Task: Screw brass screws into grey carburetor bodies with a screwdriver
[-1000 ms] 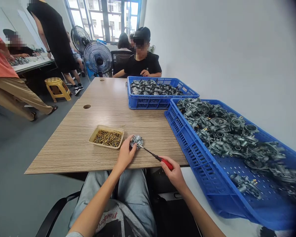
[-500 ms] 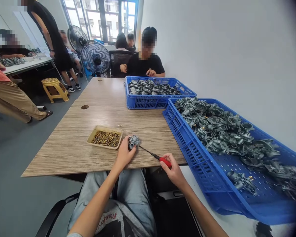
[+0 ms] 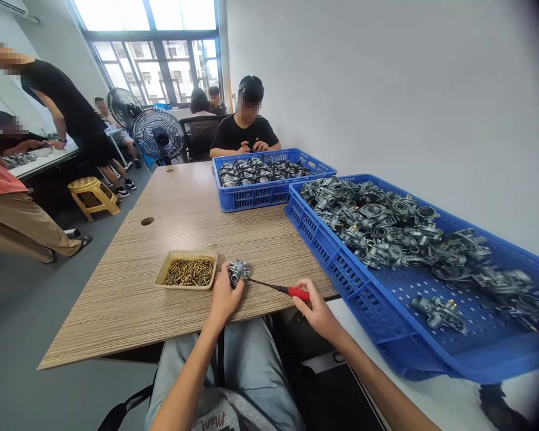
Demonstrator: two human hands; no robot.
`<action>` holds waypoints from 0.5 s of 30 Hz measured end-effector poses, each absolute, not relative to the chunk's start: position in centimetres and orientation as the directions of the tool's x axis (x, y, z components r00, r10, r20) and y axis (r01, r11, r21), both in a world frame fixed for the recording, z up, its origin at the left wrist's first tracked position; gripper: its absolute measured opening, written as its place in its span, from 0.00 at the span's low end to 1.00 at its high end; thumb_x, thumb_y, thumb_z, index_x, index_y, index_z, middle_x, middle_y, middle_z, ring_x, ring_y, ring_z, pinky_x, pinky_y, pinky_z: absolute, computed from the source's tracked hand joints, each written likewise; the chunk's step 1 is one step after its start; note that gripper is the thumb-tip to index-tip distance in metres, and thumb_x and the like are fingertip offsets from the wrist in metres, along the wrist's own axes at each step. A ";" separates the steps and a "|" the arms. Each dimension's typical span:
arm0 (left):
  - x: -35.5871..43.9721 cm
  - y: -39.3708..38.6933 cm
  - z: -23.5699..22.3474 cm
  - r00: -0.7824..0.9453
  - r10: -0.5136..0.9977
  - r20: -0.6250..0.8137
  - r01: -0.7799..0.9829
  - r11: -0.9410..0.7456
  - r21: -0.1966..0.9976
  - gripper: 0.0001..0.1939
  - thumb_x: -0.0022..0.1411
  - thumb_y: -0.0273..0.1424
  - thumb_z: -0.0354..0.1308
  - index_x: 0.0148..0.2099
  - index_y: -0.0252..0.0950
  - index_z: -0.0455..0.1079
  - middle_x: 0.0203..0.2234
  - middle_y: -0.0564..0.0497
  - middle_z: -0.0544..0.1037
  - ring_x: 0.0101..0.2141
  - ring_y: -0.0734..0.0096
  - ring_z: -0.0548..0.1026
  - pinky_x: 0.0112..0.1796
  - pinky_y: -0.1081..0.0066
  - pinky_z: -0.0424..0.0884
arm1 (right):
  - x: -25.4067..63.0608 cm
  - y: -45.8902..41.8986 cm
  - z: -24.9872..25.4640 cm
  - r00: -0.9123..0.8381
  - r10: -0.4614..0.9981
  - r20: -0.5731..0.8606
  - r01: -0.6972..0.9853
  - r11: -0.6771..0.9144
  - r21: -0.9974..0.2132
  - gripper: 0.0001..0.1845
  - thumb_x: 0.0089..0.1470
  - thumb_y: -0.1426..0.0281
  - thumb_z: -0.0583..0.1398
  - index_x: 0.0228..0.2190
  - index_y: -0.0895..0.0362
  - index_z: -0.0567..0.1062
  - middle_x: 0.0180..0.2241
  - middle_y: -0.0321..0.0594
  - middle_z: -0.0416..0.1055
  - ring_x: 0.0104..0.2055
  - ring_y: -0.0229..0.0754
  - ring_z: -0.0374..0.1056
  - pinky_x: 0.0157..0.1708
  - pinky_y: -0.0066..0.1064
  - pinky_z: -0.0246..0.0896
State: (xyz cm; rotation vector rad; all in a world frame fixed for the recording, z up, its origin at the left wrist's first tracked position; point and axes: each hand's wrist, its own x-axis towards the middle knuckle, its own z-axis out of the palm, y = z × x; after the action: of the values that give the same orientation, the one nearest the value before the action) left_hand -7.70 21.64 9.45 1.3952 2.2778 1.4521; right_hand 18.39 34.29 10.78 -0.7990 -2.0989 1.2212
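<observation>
Leaning over the white table (image 3: 63,152), well left of the left hand: standing person in black (image 3: 67,102), upright 1 s ago. Yellow stool (image 3: 85,187) below, unmoved. Whole view has pitched up, so more window shows.

Just left of the left hand: tray (image 3: 184,287) of brass pieces (image 3: 189,272), same spot on the tabletop (image 3: 130,299). A few loose brass bits (image 3: 212,244) beyond that hand, unchanged.

Left hand (image 3: 227,296): thumb and fingers still pinching the metal part (image 3: 239,269), no release. Can't tell if it also rests on the tabletop.

Beyond the left hand: seated co-worker (image 3: 233,131), hands now close together, apart half a second back. Blue far crate (image 3: 260,194) sits in front of them, full of parts.

Between the hands: screwdriver (image 3: 276,288), tip at the metal part as before, shaft now flatter in view.

Right hand (image 3: 315,308): fingers still curled round the red handle.

Right of it: near crate (image 3: 363,287), heaped metal parts, one lying apart, same as before.
</observation>
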 end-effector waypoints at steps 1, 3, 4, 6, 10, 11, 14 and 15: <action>-7.7 21.7 9.4 -0.569 0.736 0.367 0.648 0.126 0.751 0.24 0.67 0.33 0.57 0.63 0.37 0.60 0.49 0.40 0.79 0.50 0.55 0.77 0.53 0.54 0.72 | 18.4 34.3 10.8 -0.657 0.733 0.175 0.211 0.403 -0.891 0.15 0.64 0.56 0.60 0.44 0.53 0.68 0.37 0.39 0.73 0.36 0.45 0.69 0.37 0.36 0.65; -7.7 21.7 9.4 -0.554 0.736 0.390 0.669 0.115 0.734 0.24 0.68 0.33 0.56 0.63 0.37 0.59 0.51 0.39 0.78 0.50 0.55 0.77 0.53 0.54 0.71 | 18.4 34.4 10.7 -0.662 0.730 0.166 0.214 0.397 -0.892 0.15 0.65 0.54 0.58 0.42 0.53 0.68 0.34 0.38 0.72 0.33 0.44 0.68 0.35 0.35 0.63; -7.7 21.7 9.4 -0.546 0.734 0.405 0.681 0.106 0.725 0.24 0.68 0.33 0.56 0.63 0.37 0.59 0.52 0.39 0.78 0.51 0.54 0.76 0.54 0.54 0.71 | 18.4 34.4 10.6 -0.661 0.732 0.163 0.215 0.393 -0.894 0.16 0.66 0.53 0.58 0.41 0.53 0.68 0.32 0.37 0.71 0.32 0.44 0.67 0.34 0.35 0.62; -7.6 21.7 9.4 -0.535 0.726 0.431 0.702 0.099 0.705 0.23 0.68 0.33 0.56 0.63 0.37 0.60 0.53 0.39 0.77 0.52 0.53 0.76 0.56 0.53 0.70 | 18.3 34.4 10.6 -0.653 0.742 0.154 0.218 0.378 -0.899 0.18 0.68 0.51 0.56 0.38 0.53 0.68 0.28 0.35 0.69 0.30 0.43 0.65 0.31 0.34 0.59; -7.6 21.7 9.2 -0.528 0.722 0.446 0.727 0.113 0.677 0.22 0.69 0.34 0.55 0.63 0.38 0.61 0.53 0.39 0.77 0.53 0.51 0.75 0.57 0.50 0.69 | 18.2 34.4 10.7 -0.651 0.743 0.155 0.223 0.382 -0.897 0.20 0.69 0.50 0.54 0.34 0.53 0.68 0.25 0.33 0.64 0.27 0.41 0.61 0.29 0.33 0.55; -7.7 21.7 9.2 -0.527 0.723 0.447 0.729 0.115 0.674 0.22 0.69 0.34 0.55 0.63 0.37 0.60 0.54 0.38 0.77 0.53 0.51 0.75 0.57 0.50 0.69 | 18.2 34.3 10.8 -0.658 0.737 0.158 0.224 0.391 -0.893 0.19 0.69 0.51 0.54 0.35 0.53 0.68 0.25 0.33 0.64 0.27 0.40 0.60 0.29 0.33 0.55; -7.8 21.7 9.1 -0.528 0.727 0.439 0.725 0.117 0.679 0.23 0.71 0.35 0.54 0.65 0.36 0.59 0.56 0.36 0.76 0.54 0.51 0.75 0.57 0.50 0.70 | 18.4 34.2 11.0 -0.672 0.722 0.163 0.218 0.404 -0.888 0.16 0.67 0.52 0.57 0.41 0.53 0.69 0.28 0.34 0.67 0.28 0.41 0.61 0.29 0.33 0.57; -7.8 21.7 9.0 -0.529 0.729 0.434 0.720 0.114 0.685 0.24 0.71 0.35 0.53 0.65 0.36 0.58 0.56 0.36 0.75 0.55 0.51 0.75 0.57 0.51 0.70 | 18.4 34.2 11.1 -0.671 0.722 0.166 0.217 0.406 -0.887 0.16 0.66 0.52 0.58 0.42 0.53 0.69 0.29 0.34 0.67 0.28 0.41 0.61 0.29 0.33 0.57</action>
State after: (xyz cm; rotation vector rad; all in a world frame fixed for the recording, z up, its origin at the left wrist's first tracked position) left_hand -7.80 21.67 9.01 1.5199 2.3372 1.4252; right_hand 18.36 34.21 11.12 -0.7971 -2.1271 1.2275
